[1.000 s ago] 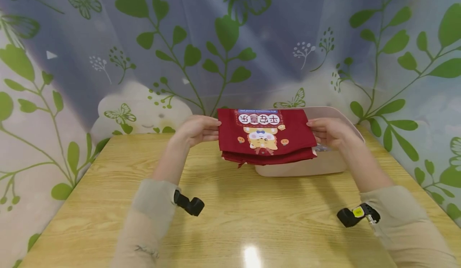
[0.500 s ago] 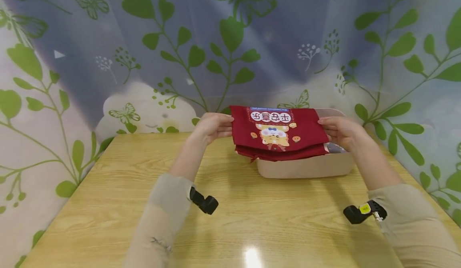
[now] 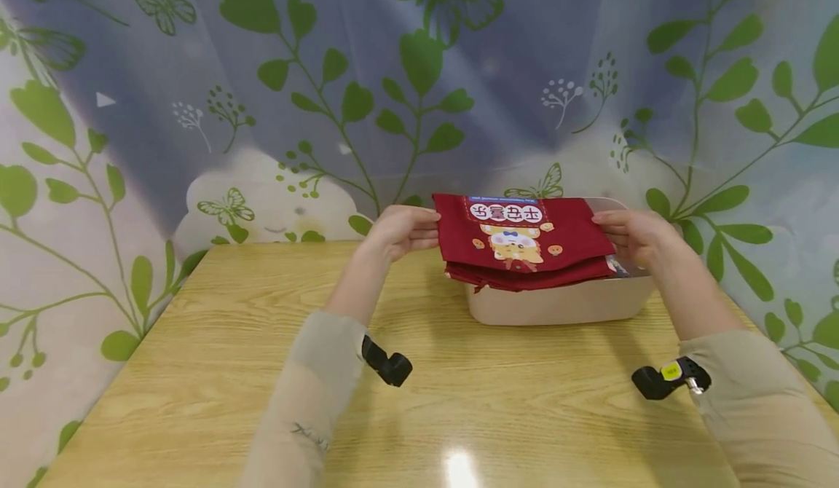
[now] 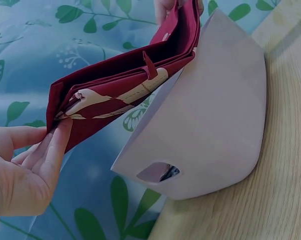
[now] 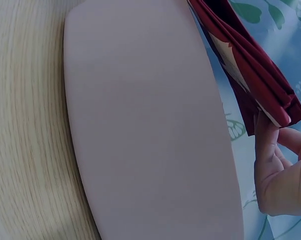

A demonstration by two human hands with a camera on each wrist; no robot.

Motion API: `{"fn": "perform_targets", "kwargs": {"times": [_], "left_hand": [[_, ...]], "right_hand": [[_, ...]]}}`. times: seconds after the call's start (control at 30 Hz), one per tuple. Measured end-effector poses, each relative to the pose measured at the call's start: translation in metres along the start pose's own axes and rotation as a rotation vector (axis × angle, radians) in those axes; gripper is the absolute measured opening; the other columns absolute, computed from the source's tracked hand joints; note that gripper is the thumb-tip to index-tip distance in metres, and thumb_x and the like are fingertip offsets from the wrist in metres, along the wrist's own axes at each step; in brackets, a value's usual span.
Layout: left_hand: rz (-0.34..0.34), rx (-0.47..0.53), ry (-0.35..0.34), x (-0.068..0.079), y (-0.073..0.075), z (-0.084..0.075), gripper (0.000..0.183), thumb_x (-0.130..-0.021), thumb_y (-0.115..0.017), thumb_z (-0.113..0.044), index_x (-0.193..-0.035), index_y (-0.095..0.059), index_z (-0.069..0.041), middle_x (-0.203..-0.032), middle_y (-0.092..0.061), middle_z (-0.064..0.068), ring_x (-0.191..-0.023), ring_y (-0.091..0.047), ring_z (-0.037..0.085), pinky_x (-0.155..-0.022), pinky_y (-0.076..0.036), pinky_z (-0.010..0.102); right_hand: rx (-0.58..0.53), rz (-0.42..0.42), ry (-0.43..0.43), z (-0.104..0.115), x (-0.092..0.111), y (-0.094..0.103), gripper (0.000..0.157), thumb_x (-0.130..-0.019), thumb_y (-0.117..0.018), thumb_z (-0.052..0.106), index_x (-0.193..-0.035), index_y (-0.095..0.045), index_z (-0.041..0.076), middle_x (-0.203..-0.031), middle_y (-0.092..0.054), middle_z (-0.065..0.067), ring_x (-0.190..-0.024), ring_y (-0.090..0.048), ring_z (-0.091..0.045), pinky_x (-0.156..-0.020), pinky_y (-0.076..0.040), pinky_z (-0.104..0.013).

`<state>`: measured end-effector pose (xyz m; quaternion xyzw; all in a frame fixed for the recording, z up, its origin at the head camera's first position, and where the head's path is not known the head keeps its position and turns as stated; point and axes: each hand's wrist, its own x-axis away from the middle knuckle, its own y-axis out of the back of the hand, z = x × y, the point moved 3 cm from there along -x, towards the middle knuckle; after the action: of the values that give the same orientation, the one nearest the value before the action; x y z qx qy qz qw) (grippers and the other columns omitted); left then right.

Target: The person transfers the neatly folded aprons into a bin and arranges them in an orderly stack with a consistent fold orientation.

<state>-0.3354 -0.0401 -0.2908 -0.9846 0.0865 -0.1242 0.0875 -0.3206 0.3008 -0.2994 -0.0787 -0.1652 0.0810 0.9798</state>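
A folded dark red cloth (image 3: 524, 251) with a cartoon animal and white lettering hangs level over a pale pink storage bin (image 3: 557, 306). My left hand (image 3: 406, 231) pinches its left end between thumb and fingers. At the opposite end, my right hand (image 3: 632, 233) grips the cloth the same way. In the left wrist view, the cloth (image 4: 115, 90) shows several layers, a checked red-and-cream part and a small loose tab. From the right wrist, the folded layers of the cloth (image 5: 255, 70) show above the fingers, past the bin's wall (image 5: 150, 120). The cloth hides most of the bin's inside.
The bin stands on a wood-grain table (image 3: 295, 313) near its back right. Something grey-blue and shiny (image 3: 628, 266) shows inside, at its right end. An oval handle hole (image 4: 159, 172) pierces the bin's side. A leaf-patterned curtain (image 3: 393, 109) hangs right behind the table.
Both hands have carried the red cloth to the right, so it now lies more fully over the bin. The head view has shifted slightly. The bin has stayed put on the table.
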Motion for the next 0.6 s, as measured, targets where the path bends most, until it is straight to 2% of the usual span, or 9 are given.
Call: {"fn": "perform_targets", "kwargs": {"times": [0.27, 0.6], "left_hand": [[0.012, -0.013, 0.003, -0.01, -0.015, 0.002, 0.029, -0.089, -0.056, 0.001, -0.117, -0.057, 0.01, -0.091, -0.064, 0.016, -0.068, -0.063, 0.018, -0.082, -0.052, 0.037], [0.038, -0.029, -0.004, -0.019, -0.032, 0.002, 0.029, -0.086, -0.057, 0.004, -0.114, -0.059, 0.01, -0.078, -0.063, 0.011, -0.064, -0.062, 0.018, -0.072, -0.056, 0.033]], "right_hand": [[0.003, -0.037, 0.008, 0.006, 0.002, 0.014, 0.03, -0.092, -0.054, 0.008, -0.069, -0.07, 0.016, -0.072, -0.068, 0.005, -0.069, -0.065, -0.006, -0.064, -0.054, -0.021], [0.015, -0.046, 0.015, 0.017, 0.003, 0.029, 0.03, -0.091, -0.054, 0.005, -0.069, -0.07, 0.016, -0.072, -0.068, 0.004, -0.069, -0.065, -0.006, -0.064, -0.054, -0.022]]}}
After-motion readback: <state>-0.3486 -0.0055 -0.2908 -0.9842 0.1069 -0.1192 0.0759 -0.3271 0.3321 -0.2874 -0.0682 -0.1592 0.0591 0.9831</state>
